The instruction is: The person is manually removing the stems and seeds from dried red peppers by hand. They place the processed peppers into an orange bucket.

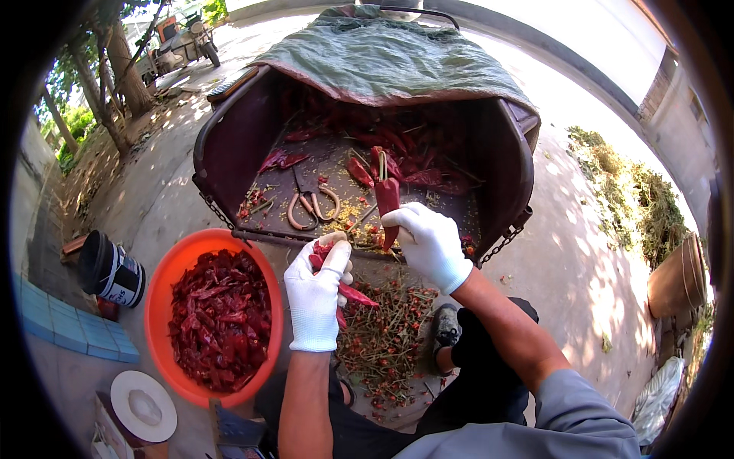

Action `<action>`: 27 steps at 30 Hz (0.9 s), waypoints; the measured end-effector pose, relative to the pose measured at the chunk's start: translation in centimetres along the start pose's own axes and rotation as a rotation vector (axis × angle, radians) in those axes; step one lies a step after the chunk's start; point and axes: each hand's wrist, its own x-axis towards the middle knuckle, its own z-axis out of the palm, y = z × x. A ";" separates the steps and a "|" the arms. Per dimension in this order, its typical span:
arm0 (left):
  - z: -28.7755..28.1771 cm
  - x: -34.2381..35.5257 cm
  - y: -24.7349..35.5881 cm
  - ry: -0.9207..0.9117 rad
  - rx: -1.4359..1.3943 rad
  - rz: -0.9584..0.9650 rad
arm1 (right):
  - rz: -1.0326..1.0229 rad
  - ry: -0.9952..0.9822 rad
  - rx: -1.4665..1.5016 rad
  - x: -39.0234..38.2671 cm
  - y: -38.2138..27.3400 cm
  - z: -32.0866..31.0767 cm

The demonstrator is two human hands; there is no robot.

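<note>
Person (pixel 573 409), white-gloved: left hand (pixel 313 294), fingers curled closed, holds red chillies (pixel 358 297); right hand (pixel 430 241), thumb and fingers nearly together, pinches one large chilli (pixel 388 197) stem-up by a cart (pixel 237 141); scissors (pixel 307 203) lie inside, orange basin (pixel 157 306) heaped with chillies at left

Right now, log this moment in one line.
left white-gloved hand: holds red peppers | right white-gloved hand: holds long red pepper, stem up | copper-handled scissors: unheld | round orange basin: dark red peppers inside
</note>
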 end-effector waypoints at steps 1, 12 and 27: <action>0.2 0.0 0.0 0.007 0.015 -0.001 | -0.027 -0.032 0.005 -0.2 -1.1 -0.3; -0.6 0.3 -1.2 -0.075 0.461 0.388 | -0.184 -0.281 0.293 -1.9 -3.1 0.2; -0.1 -0.9 -1.4 0.143 1.066 0.741 | 0.216 -0.154 0.364 -0.5 -3.6 0.0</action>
